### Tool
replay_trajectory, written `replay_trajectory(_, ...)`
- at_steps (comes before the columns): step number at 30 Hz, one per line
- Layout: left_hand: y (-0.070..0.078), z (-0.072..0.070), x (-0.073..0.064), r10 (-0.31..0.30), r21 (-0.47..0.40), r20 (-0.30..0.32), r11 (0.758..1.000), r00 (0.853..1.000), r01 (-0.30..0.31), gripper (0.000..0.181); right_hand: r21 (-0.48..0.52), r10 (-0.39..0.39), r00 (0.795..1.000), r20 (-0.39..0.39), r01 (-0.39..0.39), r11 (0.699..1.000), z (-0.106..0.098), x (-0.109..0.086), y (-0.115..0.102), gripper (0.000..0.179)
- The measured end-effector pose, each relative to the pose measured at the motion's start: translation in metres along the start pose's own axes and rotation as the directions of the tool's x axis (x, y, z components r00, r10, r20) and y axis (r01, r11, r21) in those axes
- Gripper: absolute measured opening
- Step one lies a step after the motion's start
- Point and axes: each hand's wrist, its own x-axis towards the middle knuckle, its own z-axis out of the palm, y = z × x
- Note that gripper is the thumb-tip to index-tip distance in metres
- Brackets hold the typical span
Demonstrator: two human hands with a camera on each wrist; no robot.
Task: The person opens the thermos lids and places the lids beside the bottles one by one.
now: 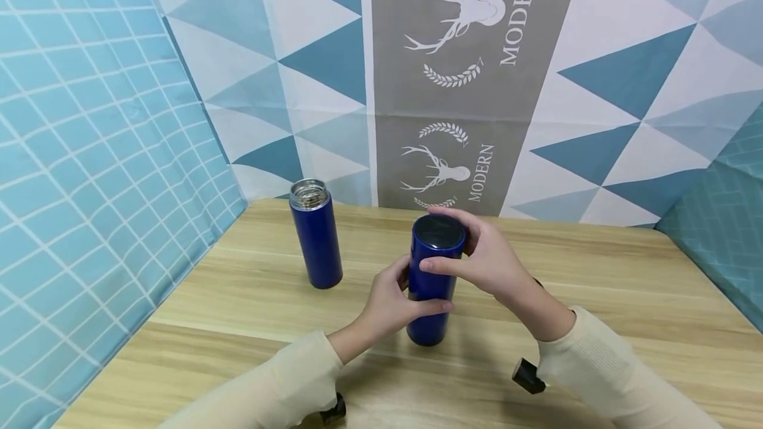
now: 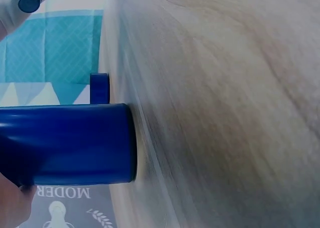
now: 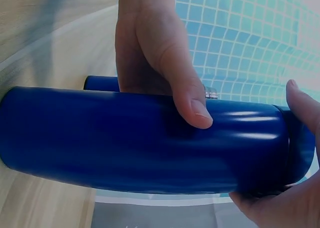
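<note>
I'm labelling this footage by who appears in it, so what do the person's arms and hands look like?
Cream, long-sleeved clothing covers both arms: the left sleeve and right sleeve end above the wrists, the right cuff looking finely ribbed. The left hand and right hand wear no gloves. A small black piece shows beside each cuff; no cables are visible.
</note>
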Motion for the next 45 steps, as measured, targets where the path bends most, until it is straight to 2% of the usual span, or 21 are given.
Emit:
replay_trajectory(4, -0.003, 0.000, 0.001, -0.011, 0.000, 0.024, 1.000, 1.000, 0.011, 0.068, 0.022, 0.012, 1.000, -0.003, -0.011, 1.000, 0.001, 0.001, 0.005, 0.069)
replay_trajectory(10, -0.008, -0.005, 0.004, 0.004, 0.032, 0.061, 0.999, 0.998, -0.006, 0.068, 0.034, 0.022, 1.000, -0.013, -0.022, 0.999, 0.002, 0.004, 0.010, 0.068)
replay_trajectory(19, -0.016, -0.007, 0.007, 0.021, 0.078, 0.105, 0.997, 0.994, -0.029, 0.058, 0.040, 0.057, 0.998, 0.014, -0.057, 0.998, -0.002, 0.005, 0.018, 0.067)
replay_trajectory(24, -0.013, -0.009, 0.008, 0.018, 0.078, 0.154, 0.996, 0.988, -0.031, 0.055, 0.045, 0.036, 0.998, 0.047, -0.039, 0.998, -0.006, 0.005, 0.020, 0.065)
replay_trajectory(33, -0.007, -0.014, 0.018, -0.044, 0.060, 0.208, 0.998, 0.977, 0.032, 0.054, 0.064, -0.083, 0.991, 0.107, 0.076, 0.995, -0.013, 0.014, 0.022, 0.063)
replay_trajectory(41, -0.007, -0.019, 0.018, -0.089, 0.077, 0.221, 0.994, 0.971, 0.074, 0.054, 0.070, -0.091, 0.981, 0.173, 0.080, 0.994, -0.016, 0.019, 0.023, 0.066)
replay_trajectory(45, -0.008, -0.020, 0.020, -0.104, 0.095, 0.243, 0.992, 0.964, 0.083, 0.054, 0.043, -0.108, 0.975, 0.194, 0.102, 0.994, -0.020, 0.021, 0.023, 0.066)
